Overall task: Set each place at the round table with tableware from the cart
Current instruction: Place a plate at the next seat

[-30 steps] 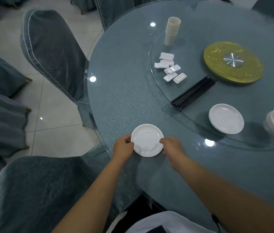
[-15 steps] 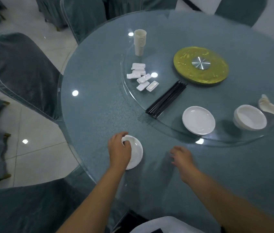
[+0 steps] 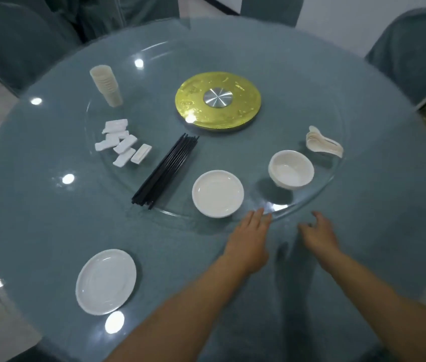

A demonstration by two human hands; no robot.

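We had barely begun: one plate point(image 3: 105, 281) lay at the table's point(image 3: 50, 210) seven o'clock edge, and no other place was set. Plates point(image 3: 217, 193), bowls point(image 3: 291, 169), spoons point(image 3: 324, 144), chopsticks point(image 3: 166, 170), rests point(image 3: 123, 146) and cups point(image 3: 106, 85) sat stacked on the turntable point(image 3: 308, 202). Our left hand point(image 3: 249, 241) and right hand point(image 3: 319, 235) were empty, fingers spread, near its five o'clock rim.

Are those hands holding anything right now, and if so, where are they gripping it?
Nothing is held. The left hand and right hand are both open and empty, at the glass turntable's rim; the plate lies alone on the table.
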